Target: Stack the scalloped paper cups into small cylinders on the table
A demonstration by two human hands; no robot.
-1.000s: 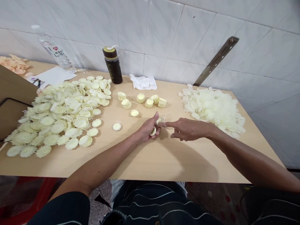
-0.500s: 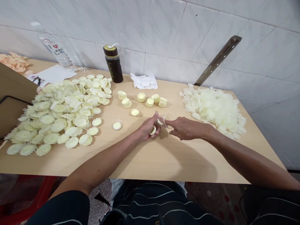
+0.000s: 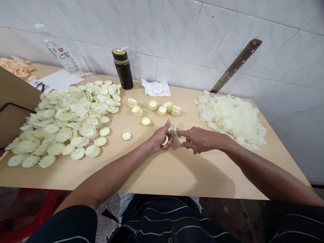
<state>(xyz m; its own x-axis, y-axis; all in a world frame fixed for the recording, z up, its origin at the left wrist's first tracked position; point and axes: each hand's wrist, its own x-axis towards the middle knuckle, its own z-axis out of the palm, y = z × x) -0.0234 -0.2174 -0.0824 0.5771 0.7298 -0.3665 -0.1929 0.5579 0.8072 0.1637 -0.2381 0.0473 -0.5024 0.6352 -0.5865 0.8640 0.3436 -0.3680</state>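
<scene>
Near the middle of the table, my left hand (image 3: 162, 136) is closed around pale yellow scalloped discs (image 3: 165, 140), their toothed edges showing between the fingers. My right hand (image 3: 199, 137) comes in from the right with its index finger stretched out, touching what the left hand holds. The other right fingers are loosely bent. Around that index finger shows a clear, round, ring-like piece (image 3: 181, 122); its exact kind cannot be made out. One loose disc (image 3: 126, 136) lies left of the hands, and another disc (image 3: 145, 121) lies beyond them.
Several short disc stacks (image 3: 162, 110) stand behind the hands. A large heap of discs (image 3: 63, 125) spreads at left, a paler heap of thin translucent pieces (image 3: 230, 116) at right. Along the wall are a dark bottle (image 3: 123, 72), a clear bottle (image 3: 59, 52) and white tissue (image 3: 155, 88).
My right hand tilts slightly, its bent fingers a little lower, and the clear ring-like piece turns to face the camera more. My left hand stays nearly in place.
</scene>
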